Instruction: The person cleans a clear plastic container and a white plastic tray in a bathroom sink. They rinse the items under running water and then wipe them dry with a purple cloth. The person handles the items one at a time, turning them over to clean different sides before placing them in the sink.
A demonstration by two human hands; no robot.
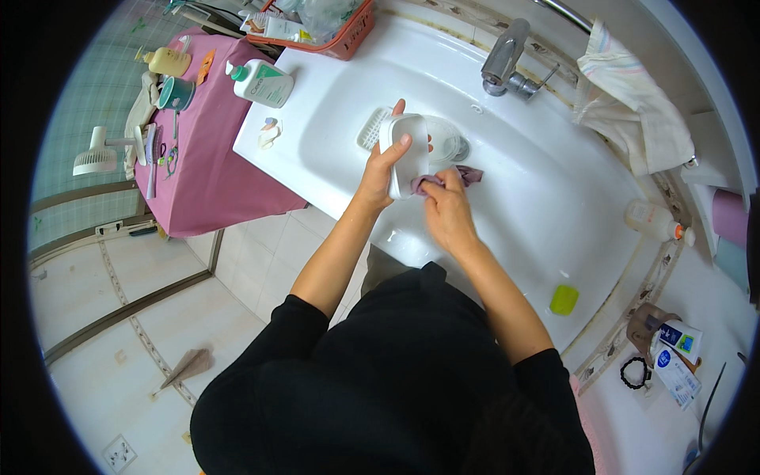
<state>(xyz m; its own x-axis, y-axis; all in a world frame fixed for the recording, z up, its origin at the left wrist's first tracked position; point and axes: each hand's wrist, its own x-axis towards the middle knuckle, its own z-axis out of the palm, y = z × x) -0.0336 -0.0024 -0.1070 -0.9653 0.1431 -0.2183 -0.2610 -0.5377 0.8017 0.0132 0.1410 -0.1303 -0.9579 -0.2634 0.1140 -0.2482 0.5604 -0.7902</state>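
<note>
My left hand (378, 169) grips a white rounded rectangular plastic container (409, 148) by its side, thumb over the near face. The container is held tilted above the sink basin (522, 172). In my right hand (449, 208) is a bunched mauve cloth (472, 175), pressed at the container's lower end. Behind the container, a white slotted soap-dish insert (369, 132) lies in the basin, partly covered by the left hand. A translucent round plastic piece (440, 133) sits beside it near the metal drain stopper (461, 149); the container hides part of it.
A chrome faucet (506, 56) stands at the basin's back. A lotion pump bottle (267, 83) and a red basket (347, 35) occupy the left counter. A green soap bar (564, 300) and a clear pump bottle (650, 219) are to the right. A towel (638, 101) hangs behind.
</note>
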